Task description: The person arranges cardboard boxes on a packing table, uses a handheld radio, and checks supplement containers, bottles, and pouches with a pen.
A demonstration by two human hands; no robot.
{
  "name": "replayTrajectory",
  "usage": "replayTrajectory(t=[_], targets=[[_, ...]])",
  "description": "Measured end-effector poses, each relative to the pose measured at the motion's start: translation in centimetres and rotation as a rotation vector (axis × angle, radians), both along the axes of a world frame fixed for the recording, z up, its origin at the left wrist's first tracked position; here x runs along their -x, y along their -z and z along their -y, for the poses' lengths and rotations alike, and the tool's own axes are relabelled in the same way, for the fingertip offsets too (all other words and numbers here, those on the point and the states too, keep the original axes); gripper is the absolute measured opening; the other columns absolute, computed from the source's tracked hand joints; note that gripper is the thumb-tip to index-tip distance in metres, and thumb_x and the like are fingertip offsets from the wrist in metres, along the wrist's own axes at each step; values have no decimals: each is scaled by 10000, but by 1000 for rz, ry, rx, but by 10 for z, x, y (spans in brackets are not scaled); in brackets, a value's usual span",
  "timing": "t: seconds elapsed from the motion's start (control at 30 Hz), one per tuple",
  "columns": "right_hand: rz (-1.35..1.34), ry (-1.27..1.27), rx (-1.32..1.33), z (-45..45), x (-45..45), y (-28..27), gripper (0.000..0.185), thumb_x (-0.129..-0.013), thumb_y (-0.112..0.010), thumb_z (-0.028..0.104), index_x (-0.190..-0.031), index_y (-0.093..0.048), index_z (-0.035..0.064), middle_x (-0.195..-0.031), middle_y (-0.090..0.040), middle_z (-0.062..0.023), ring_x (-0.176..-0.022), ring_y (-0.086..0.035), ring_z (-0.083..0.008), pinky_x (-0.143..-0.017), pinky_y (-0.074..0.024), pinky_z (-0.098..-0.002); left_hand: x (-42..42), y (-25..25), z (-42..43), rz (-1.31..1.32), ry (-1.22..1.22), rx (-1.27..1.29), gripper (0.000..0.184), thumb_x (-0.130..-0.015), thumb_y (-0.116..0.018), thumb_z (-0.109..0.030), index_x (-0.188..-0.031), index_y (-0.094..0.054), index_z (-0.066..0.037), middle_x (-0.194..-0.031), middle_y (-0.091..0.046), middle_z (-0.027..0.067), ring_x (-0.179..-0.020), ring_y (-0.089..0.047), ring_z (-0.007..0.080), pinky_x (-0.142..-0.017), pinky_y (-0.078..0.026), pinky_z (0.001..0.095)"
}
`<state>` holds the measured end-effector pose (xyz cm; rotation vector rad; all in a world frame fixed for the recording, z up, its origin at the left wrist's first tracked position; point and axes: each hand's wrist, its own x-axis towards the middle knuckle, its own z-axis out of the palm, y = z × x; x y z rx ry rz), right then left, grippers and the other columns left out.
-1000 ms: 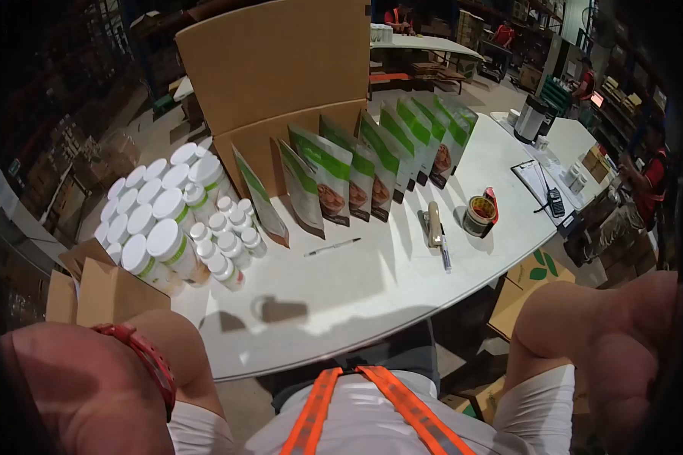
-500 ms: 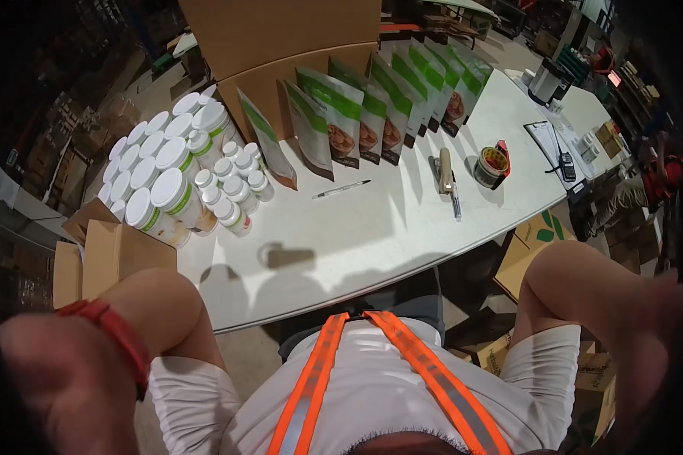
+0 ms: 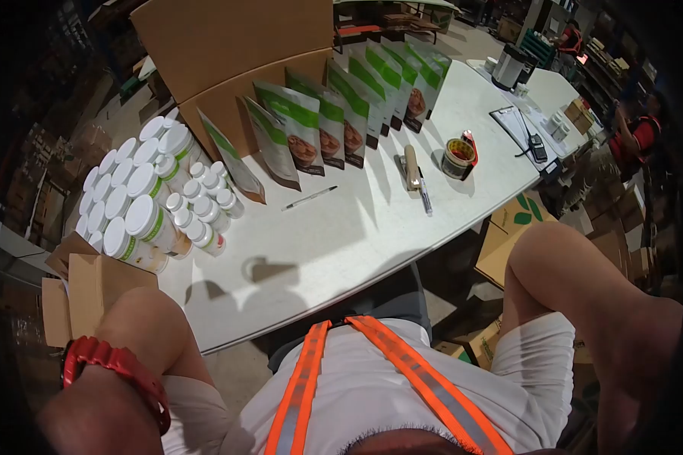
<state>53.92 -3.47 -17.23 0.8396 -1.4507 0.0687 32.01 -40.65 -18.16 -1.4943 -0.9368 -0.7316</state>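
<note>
My left hand (image 3: 83,417) is raised close to the camera at the lower left, below a red wristwatch (image 3: 118,368); its fingers are out of sight. At the right edge my right hand (image 3: 634,394) is also raised near the camera, dark and cut off, fingers hidden. Neither hand touches anything on the white table (image 3: 319,243). On it stand white-lidded tubs (image 3: 140,216), small white bottles (image 3: 201,231) and a row of green-and-white pouches (image 3: 303,136). A pen (image 3: 309,199), a box cutter with a tan handle (image 3: 411,168) and a tape roll (image 3: 458,159) lie in front.
A large open cardboard box (image 3: 235,45) stands behind the pouches. Another open carton (image 3: 102,288) is at the table's left end. Cartons (image 3: 508,239) sit right of the table. A clipboard (image 3: 512,125) and handheld radio (image 3: 536,148) lie at the right. Two other people (image 3: 637,140) are farther back.
The camera view has turned, so the table and its items appear shifted left. The red watch shows more fully as my left arm shifts. Things on the table keep their places.
</note>
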Motion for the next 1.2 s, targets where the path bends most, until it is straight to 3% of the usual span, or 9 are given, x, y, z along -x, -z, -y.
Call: replayTrajectory(t=[1.2], targets=[[-6,-19,18,-5,25,27,362,-1009,-548,205,-1366,-586,164,-1296,-649,-43,-1119,-608,-205,-967,-487,-382,29,22,-38,15,81,-77,274,-1133,-372,-312,-1252,-550,-140,-920,-523,-24,-750,-522,86,-567,-431,222]])
